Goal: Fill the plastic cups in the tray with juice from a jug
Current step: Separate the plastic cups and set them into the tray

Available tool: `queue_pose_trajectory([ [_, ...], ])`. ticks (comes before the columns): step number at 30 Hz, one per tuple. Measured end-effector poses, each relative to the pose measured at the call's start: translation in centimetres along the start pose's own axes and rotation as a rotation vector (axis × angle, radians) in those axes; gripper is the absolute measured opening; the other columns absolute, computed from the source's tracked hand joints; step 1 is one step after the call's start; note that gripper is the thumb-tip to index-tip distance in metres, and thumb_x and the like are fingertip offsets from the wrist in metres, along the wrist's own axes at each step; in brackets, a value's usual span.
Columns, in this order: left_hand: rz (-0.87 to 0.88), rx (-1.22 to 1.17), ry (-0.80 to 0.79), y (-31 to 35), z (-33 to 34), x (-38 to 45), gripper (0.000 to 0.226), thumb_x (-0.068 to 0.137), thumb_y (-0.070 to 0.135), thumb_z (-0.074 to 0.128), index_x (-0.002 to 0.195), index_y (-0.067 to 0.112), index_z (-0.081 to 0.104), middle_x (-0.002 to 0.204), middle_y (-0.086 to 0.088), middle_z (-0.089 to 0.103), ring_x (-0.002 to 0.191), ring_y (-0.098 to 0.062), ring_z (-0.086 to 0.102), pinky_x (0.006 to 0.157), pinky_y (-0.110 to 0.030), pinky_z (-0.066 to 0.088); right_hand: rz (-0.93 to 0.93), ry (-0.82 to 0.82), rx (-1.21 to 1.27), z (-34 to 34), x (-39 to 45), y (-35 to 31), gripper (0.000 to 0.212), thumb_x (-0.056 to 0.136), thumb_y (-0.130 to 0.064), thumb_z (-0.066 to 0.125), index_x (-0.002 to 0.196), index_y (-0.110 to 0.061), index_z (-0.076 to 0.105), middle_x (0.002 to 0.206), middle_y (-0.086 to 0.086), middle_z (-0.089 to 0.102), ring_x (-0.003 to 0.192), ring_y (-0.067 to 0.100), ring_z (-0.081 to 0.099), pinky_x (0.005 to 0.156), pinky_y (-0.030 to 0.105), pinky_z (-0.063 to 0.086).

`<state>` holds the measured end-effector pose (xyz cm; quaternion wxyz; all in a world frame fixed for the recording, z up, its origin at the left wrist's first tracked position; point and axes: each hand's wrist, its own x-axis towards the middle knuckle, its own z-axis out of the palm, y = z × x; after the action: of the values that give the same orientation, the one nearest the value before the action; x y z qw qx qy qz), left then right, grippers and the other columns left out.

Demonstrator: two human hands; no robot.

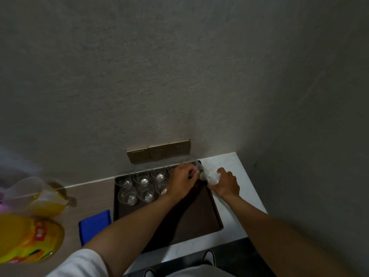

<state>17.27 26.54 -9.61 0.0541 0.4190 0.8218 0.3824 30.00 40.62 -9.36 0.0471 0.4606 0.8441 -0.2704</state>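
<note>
A dark brown tray (199, 216) lies on the counter against the wall. Several empty clear plastic cups (142, 177) stand in two rows at its far left. My right hand (225, 183) grips a stack of clear cups (209, 175) lying sideways over the tray's far right corner. My left hand (182, 181) pinches the open end of that stack. A clear jug (43, 198) with orange juice in it stands on the counter at the far left.
A large juice bottle with a yellow and orange label (30, 239) stands at the near left. A blue cloth (94, 224) lies left of the tray. Gold wall sockets (158, 150) sit just above the cups. The white counter (243, 188) ends right of the tray.
</note>
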Motion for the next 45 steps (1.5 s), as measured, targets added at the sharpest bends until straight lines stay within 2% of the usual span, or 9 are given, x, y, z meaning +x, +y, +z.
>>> queue_pose_trajectory([
  [4,0.241,0.225,-0.075,0.2,-0.2,-0.6,0.005,0.092,0.031,0.064,0.089,0.027,0.063,0.096,0.003,0.067,0.089,-0.015,0.057,0.079,-0.031,0.041,0.009,-0.007,0.016,-0.1,0.1,0.1,0.077,0.074,-0.047,0.085,0.137,-0.028,0.046,0.133,0.008,0.053,0.124,0.031,0.050,0.099,0.044,0.049],
  [8,0.336,0.398,-0.167,0.0,0.4,-1.2,0.009,0.092,0.032,0.063,0.090,0.025,0.069,0.103,0.002,0.070,0.098,-0.019,0.062,0.085,-0.034,0.039,0.000,-0.014,0.030,0.0,0.2,0.1,0.078,0.074,-0.048,0.085,0.138,-0.028,0.045,0.133,0.008,0.053,0.124,0.030,0.050,0.099,0.043,0.048],
  [12,0.370,0.490,-0.283,-0.3,1.2,-0.9,0.010,0.085,0.032,0.066,0.081,0.026,0.073,0.107,0.008,0.072,0.101,-0.019,0.063,0.082,-0.034,0.031,-0.010,-0.019,0.058,-0.1,0.3,0.2,0.076,0.074,-0.048,0.084,0.137,-0.028,0.046,0.132,0.007,0.053,0.124,0.030,0.050,0.098,0.041,0.048],
  [22,0.251,0.730,-0.404,-0.3,4.2,-0.5,0.011,0.072,0.035,0.079,0.074,0.026,0.074,0.085,0.009,0.073,0.090,-0.020,0.062,0.083,-0.037,0.029,-0.035,-0.043,0.077,-0.4,1.1,1.2,0.075,0.074,-0.047,0.085,0.136,-0.030,0.047,0.131,0.006,0.053,0.123,0.029,0.052,0.095,0.040,0.049],
  [29,0.173,0.737,-0.387,-0.9,5.4,-0.1,0.013,0.084,0.028,0.065,0.092,0.024,0.075,0.107,0.005,0.075,0.105,-0.024,0.061,0.086,-0.041,0.035,-0.068,-0.043,0.105,-0.5,1.7,1.2,0.072,0.074,-0.046,0.085,0.134,-0.030,0.049,0.129,0.006,0.055,0.122,0.029,0.053,0.093,0.037,0.048],
  [32,0.142,0.744,-0.378,-0.6,5.2,0.1,0.018,0.088,0.029,0.061,0.095,0.023,0.076,0.107,0.002,0.075,0.106,-0.025,0.062,0.088,-0.042,0.039,-0.077,-0.048,0.111,-0.6,2.0,0.9,0.073,0.074,-0.046,0.085,0.135,-0.030,0.049,0.130,0.006,0.054,0.122,0.028,0.053,0.093,0.037,0.048],
  [38,0.104,0.712,-0.396,-0.2,4.2,0.3,0.039,0.085,0.047,0.070,0.117,0.025,0.071,0.128,0.000,0.066,0.124,-0.025,0.051,0.098,-0.042,0.034,-0.088,-0.052,0.109,-0.6,2.3,0.7,0.073,0.073,-0.047,0.086,0.133,-0.030,0.049,0.127,0.006,0.055,0.119,0.028,0.054,0.092,0.038,0.050],
  [41,0.119,0.646,-0.351,-0.3,3.7,0.3,0.047,0.081,0.055,0.071,0.121,0.029,0.066,0.127,0.003,0.065,0.122,-0.023,0.051,0.098,-0.040,0.034,-0.094,-0.050,0.102,-0.7,2.2,0.5,0.073,0.072,-0.047,0.086,0.133,-0.030,0.049,0.127,0.006,0.055,0.119,0.028,0.054,0.091,0.038,0.050],
  [45,0.169,0.429,-0.233,-0.1,3.0,0.3,0.033,0.087,0.050,0.065,0.108,0.027,0.061,0.113,0.005,0.061,0.108,-0.017,0.051,0.087,-0.034,0.039,-0.096,-0.049,0.105,-1.1,2.0,0.0,0.073,0.072,-0.045,0.086,0.133,-0.028,0.050,0.127,0.006,0.056,0.119,0.028,0.054,0.092,0.038,0.051],
])
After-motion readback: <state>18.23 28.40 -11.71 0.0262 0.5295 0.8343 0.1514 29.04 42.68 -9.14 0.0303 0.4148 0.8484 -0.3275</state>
